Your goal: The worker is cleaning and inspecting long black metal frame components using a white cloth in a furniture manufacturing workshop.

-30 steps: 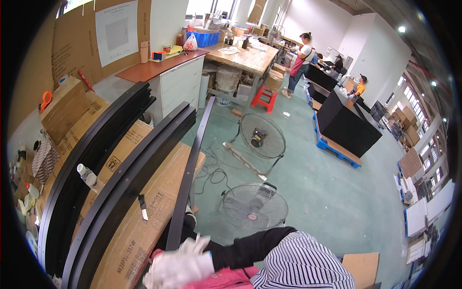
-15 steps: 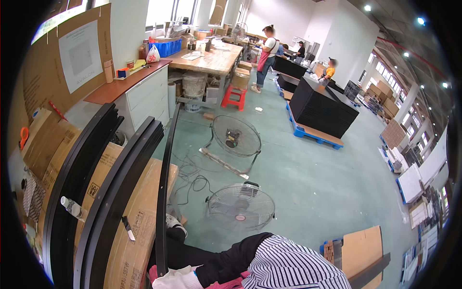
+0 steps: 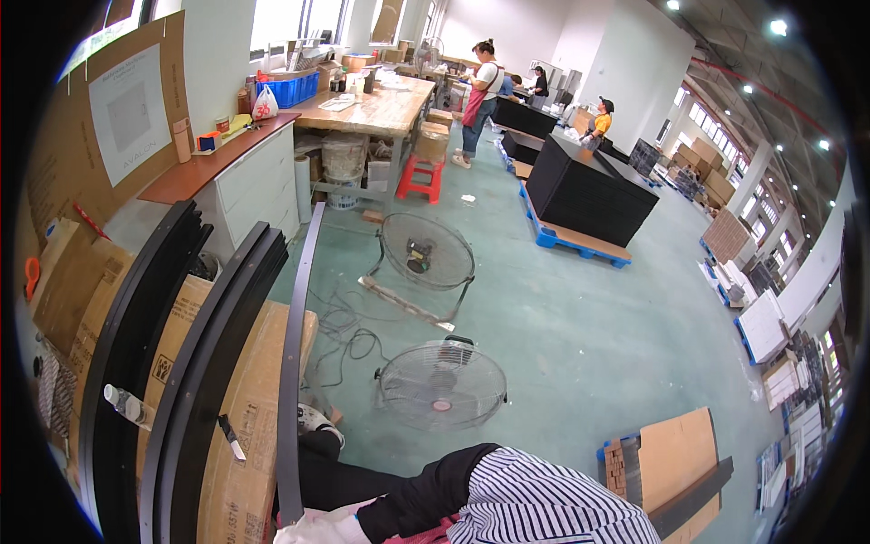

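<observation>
At the lower edge, my right hand (image 3: 322,529) wears a white glove, with a black sleeve behind it. It is closed round the near end of a long, thin dark strip (image 3: 291,363), whose fingers-end is partly cut off by the picture's edge. The strip rises from my hand, its broad flat face showing. To its left, two stacks of similar black strips (image 3: 195,363) lie on cardboard boxes (image 3: 237,399). A small knife-like tool (image 3: 232,437) with a dark and white body rests on the box beside the nearer stack. My left hand is out of sight.
A clear bottle (image 3: 127,405) lies by the left stack. Two floor fans (image 3: 441,385) stand ahead, with loose cables beside them. Farther off are a wooden workbench (image 3: 362,113), a red stool (image 3: 420,179), a pallet of black panels (image 3: 589,195) and several people. Cardboard (image 3: 678,462) lies at right.
The strip has turned, so a broader, lighter face shows, and its far end sits lower. My right hand has shifted slightly down and left. The whole view has swung a little.
</observation>
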Demonstrator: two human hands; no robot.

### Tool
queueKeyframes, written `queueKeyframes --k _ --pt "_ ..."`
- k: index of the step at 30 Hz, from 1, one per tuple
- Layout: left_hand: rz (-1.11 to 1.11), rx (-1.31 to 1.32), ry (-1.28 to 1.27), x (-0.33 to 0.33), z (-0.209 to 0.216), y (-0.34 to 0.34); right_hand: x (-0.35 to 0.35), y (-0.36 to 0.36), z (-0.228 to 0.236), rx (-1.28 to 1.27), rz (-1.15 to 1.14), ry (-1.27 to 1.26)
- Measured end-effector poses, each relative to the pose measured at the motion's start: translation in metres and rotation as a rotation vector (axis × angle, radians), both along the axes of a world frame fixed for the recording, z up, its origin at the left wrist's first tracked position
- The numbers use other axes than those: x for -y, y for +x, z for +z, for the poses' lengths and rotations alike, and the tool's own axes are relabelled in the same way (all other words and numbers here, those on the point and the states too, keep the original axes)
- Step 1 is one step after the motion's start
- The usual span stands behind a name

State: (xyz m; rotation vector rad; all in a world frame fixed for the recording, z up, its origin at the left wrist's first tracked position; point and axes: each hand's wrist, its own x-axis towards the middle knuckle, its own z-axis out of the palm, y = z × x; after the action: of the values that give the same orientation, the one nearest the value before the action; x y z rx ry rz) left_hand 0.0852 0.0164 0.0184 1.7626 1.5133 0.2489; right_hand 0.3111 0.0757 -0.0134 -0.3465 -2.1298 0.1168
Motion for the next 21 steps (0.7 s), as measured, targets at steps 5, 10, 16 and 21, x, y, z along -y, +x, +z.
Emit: queueKeyframes --k 5,10,16,21 --pt "0.116 -0.084 -0.126 -0.001 0.032 0.032 -0.008 0.04 0.0 -0.177 -0.005 -0.034" --pt "0.212 0.245 0.071 0.001 0.013 0.027 -0.009 0.031 0.006 -0.163 -0.122 -0.078" --pt "0.161 0.327 0.299 -0.004 0.032 0.04 -0.017 0.018 -0.005 -0.023 -0.136 0.014" --pt "0.26 0.885 -0.352 -0.01 -0.044 -0.017 0.011 -0.022 -0.012 -0.396 0.148 -0.708"
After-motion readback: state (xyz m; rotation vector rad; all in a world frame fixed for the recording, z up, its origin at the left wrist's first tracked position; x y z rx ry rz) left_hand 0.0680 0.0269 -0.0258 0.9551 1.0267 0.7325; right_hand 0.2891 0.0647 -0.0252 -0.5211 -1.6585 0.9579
